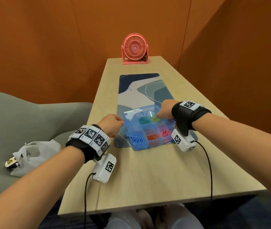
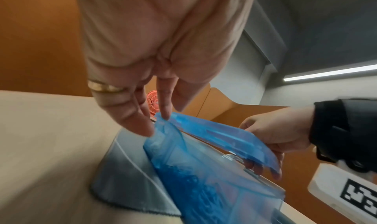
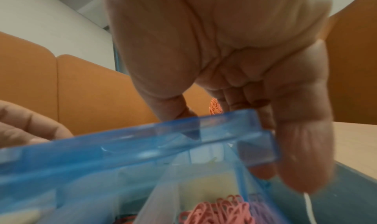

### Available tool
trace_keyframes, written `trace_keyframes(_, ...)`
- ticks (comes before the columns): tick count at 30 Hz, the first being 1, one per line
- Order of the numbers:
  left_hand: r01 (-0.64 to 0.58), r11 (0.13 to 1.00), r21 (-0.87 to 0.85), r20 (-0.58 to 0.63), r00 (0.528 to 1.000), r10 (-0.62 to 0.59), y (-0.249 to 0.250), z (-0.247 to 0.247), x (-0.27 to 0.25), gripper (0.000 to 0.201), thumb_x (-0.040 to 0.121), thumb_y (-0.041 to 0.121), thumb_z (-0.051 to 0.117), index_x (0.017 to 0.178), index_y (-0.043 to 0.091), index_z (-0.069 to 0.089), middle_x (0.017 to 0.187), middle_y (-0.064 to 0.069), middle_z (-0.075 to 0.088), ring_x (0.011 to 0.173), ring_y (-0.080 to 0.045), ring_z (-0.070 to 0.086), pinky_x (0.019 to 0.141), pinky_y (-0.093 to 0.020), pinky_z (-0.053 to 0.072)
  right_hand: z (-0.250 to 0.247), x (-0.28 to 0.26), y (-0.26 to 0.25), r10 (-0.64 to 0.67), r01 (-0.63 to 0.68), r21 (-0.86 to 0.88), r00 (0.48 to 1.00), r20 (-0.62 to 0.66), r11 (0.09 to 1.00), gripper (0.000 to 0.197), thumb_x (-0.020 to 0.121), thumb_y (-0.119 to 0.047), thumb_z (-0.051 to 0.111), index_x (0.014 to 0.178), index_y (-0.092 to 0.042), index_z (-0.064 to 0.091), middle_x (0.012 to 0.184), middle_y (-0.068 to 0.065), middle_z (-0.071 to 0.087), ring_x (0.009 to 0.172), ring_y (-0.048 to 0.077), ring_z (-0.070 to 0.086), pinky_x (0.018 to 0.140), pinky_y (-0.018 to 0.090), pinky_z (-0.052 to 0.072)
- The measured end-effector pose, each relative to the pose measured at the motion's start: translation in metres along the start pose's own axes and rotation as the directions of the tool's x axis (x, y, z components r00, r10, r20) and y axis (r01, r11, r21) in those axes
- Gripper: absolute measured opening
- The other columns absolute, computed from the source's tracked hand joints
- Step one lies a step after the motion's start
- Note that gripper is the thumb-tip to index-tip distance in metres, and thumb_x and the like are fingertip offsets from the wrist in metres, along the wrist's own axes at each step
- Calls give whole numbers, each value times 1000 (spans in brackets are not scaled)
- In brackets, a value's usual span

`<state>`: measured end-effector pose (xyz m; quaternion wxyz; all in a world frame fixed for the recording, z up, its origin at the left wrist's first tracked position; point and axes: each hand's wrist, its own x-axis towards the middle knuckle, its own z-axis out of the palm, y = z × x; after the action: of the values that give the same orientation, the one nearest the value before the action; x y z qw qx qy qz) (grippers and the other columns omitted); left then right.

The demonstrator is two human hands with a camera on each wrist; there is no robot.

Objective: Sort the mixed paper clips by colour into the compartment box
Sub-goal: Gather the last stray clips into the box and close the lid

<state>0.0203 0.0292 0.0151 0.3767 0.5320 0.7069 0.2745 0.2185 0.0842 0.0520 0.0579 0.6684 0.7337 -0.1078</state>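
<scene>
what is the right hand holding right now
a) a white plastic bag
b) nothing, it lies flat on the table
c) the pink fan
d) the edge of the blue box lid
d: in the right wrist view the right hand has its thumb and fingers curled round the edge of the half-raised blue lid, above the pink clips in the box.

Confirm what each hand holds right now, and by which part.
Both hold the translucent blue plastic lid of the compartment box: right hand grips its free edge near the right corner, left hand pinches its left corner.
</scene>
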Motion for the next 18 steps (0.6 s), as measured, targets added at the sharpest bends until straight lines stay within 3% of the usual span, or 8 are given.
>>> trace_keyframes(2, 58, 996, -71, 32, 998, -56, -2, 2, -2, 17, 96, 14, 49, 111, 11, 57, 94, -8, 57, 77, -19, 61, 73, -33, 56, 4, 0, -2, 1, -1, -16, 1000, -14, 1000, 27, 90, -28, 55, 71, -11, 49, 68, 4, 50, 59, 17, 48, 48, 24, 37)
trace_keyframes(4, 110, 979, -173, 81, 992, -97, -2, 3, -4, 16, 96, 13, 49, 111, 8, 54, 92, -10, 56, 74, -20, 62, 68, -30, 56, 6, 0, -2, -6, 5, -21, 999, -32, 1000, 28, 90, -29, 56, 70, -11, 48, 68, 4, 50, 63, 19, 51, 49, 24, 38)
trace_keyframes(7, 126, 962, -242, 98, 990, -105, -1, 4, -6, 16, 94, 10, 54, 109, 4, 54, 86, -11, 60, 71, -20, 63, 64, -26, 57, 7, -3, -1, -7, 6, -19, 1000, -28, 1000, 30, 89, -32, 56, 69, -11, 48, 67, 4, 50, 72, 23, 55, 59, 27, 43)
trace_keyframes(9, 114, 967, -226, 76, 992, -99, -2, 5, -4, 17, 90, 8, 59, 106, 4, 56, 91, -13, 64, 77, -22, 65, 71, -30, 58, 8, -5, 1, -2, 1, -31, 1000, -23, 1000, 31, 90, -34, 55, 71, -11, 49, 67, 4, 50, 73, 23, 54, 61, 28, 43)
trace_keyframes(13, 95, 978, -184, 21, 995, -93, -3, 7, 0, 11, 86, 7, 64, 96, 6, 60, 97, -16, 67, 83, -25, 68, 77, -35, 58, 11, -6, 2, -13, 11, -54, 999, -30, 998, 31, 90, -34, 54, 70, -11, 48, 66, 3, 49, 68, 21, 52, 49, 24, 37)
trace_keyframes(16, 91, 982, -166, 14, 996, -90, -2, 6, 1, 8, 86, 6, 64, 93, 5, 62, 97, -17, 68, 83, -26, 69, 74, -33, 58, 11, -7, 2, -7, 7, -28, 1000, -28, 1000, 29, 89, -32, 56, 71, -11, 48, 64, 2, 49, 55, 15, 47, 47, 23, 37)
trace_keyframes(18, 77, 988, -133, 4, 997, -78, -1, 6, 2, 8, 86, 6, 64, 93, 5, 62, 96, -15, 67, 81, -24, 68, 65, -27, 58, 11, -8, 3, -4, 3, -8, 1000, -30, 1000, 28, 90, -31, 56, 71, -12, 48, 64, 2, 49, 53, 14, 46, 46, 23, 37)
